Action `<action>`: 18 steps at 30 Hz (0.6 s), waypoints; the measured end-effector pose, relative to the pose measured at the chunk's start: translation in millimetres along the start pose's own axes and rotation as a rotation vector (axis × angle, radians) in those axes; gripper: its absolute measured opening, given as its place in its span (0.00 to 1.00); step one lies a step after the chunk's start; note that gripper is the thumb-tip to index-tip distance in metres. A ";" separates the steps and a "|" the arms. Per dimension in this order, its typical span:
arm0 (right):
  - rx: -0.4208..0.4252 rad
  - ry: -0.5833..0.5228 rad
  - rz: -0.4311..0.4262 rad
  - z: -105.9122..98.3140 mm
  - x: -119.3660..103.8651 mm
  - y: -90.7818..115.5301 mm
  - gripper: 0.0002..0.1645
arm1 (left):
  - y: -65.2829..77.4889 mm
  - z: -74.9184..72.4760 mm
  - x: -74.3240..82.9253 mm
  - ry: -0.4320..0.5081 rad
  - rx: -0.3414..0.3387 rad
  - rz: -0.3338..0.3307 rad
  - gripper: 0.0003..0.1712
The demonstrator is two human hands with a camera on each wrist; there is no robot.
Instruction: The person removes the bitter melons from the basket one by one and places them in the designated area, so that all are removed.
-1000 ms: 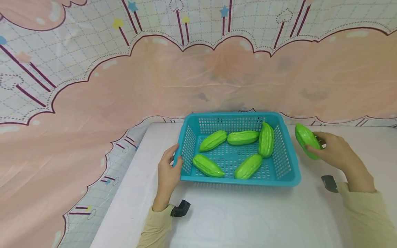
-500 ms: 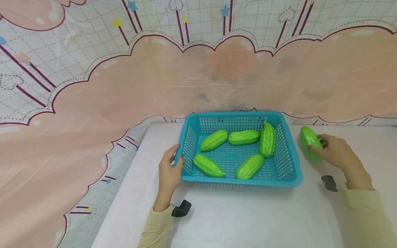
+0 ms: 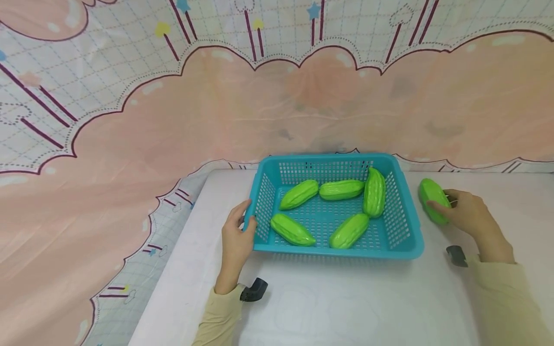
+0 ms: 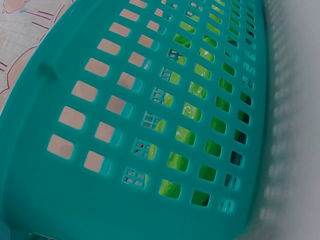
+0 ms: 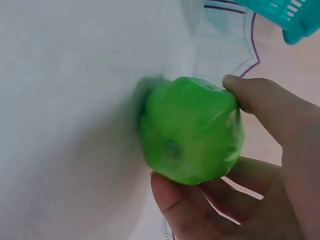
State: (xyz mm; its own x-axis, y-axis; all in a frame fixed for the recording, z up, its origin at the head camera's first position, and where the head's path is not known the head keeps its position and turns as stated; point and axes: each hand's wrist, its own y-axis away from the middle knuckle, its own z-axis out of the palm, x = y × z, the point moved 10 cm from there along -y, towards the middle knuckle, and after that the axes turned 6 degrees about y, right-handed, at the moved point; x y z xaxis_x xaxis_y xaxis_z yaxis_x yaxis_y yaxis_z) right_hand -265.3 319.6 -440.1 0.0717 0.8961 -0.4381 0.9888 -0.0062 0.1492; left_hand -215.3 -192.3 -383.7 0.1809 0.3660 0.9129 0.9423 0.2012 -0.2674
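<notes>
A turquoise plastic basket [image 3: 337,253] with perforated walls stands on the table. My left hand [image 3: 235,240] grips its left rim with thumb and fingers; the left wrist view shows the basket's wall [image 4: 100,205] close up. Several bright green bitter melons lie inside, among them one at the right wall [image 3: 374,193] and one at the front left [image 3: 292,230]. To the right of the basket, my right hand [image 3: 469,214] holds another bitter melon [image 3: 434,199] between thumb and fingers. In the right wrist view this bitter melon [image 5: 192,132] appears end-on, right at the white surface.
The white table [image 3: 346,298] extends in front of the basket and to both sides. Behind it hangs a patterned pink and white cloth [image 3: 259,110], which also runs down the left side. A black wrist camera mount [image 3: 254,290] sits at the left cuff.
The right hand has moved the bitter melon slightly right and lowered it toward the table, with its far end now nearer me. The left hand keeps its hold on the basket rim.
</notes>
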 end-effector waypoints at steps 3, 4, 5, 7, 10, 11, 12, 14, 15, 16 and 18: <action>-0.003 -0.013 0.025 2.1 3.6 0.1 0.52 | -0.2 0.1 -0.7 -0.001 0.001 0.002 0.25; -0.004 -0.017 0.031 2.3 5.0 0.4 0.52 | -0.3 0.5 -0.8 -0.002 0.001 0.001 0.25; -0.003 -0.019 0.035 2.2 6.1 0.4 0.52 | -0.5 0.9 -0.7 -0.004 0.002 0.002 0.25; -0.004 -0.023 0.039 1.8 7.7 -0.1 0.53 | -1.1 1.3 -0.2 -0.005 0.002 0.003 0.25; 0.004 -0.018 0.039 0.2 8.7 -1.0 0.52 | -2.0 2.0 1.2 -0.007 -0.003 0.006 0.25; 0.004 -0.016 0.040 -0.1 8.9 -1.4 0.52 | -2.1 2.1 1.5 -0.007 -0.004 0.007 0.25; 0.002 -0.012 0.040 -0.1 9.0 -1.6 0.52 | -2.2 2.2 1.7 -0.009 -0.004 0.008 0.25; -0.003 -0.005 0.038 -0.1 8.6 -1.9 0.52 | -2.0 1.6 2.0 -0.012 -0.001 0.008 0.25; -0.007 -0.002 0.038 0.2 8.2 -2.0 0.52 | -1.8 1.1 2.5 -0.013 0.002 0.013 0.25; -0.007 0.002 0.033 0.2 7.4 -2.3 0.52 | -1.5 0.6 2.8 -0.015 0.006 0.015 0.25; 0.003 0.007 0.015 -0.3 4.6 -2.9 0.51 | -0.8 -0.5 3.7 -0.024 0.013 0.022 0.25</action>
State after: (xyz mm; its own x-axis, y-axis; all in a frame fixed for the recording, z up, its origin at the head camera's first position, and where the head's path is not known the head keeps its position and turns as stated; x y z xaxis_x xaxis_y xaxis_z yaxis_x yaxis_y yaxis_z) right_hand -267.8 323.9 -442.3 0.0852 0.8990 -0.4295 0.9880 -0.0206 0.1529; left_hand -215.2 -191.6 -380.0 0.1944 0.3918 0.8993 0.9345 0.2048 -0.2912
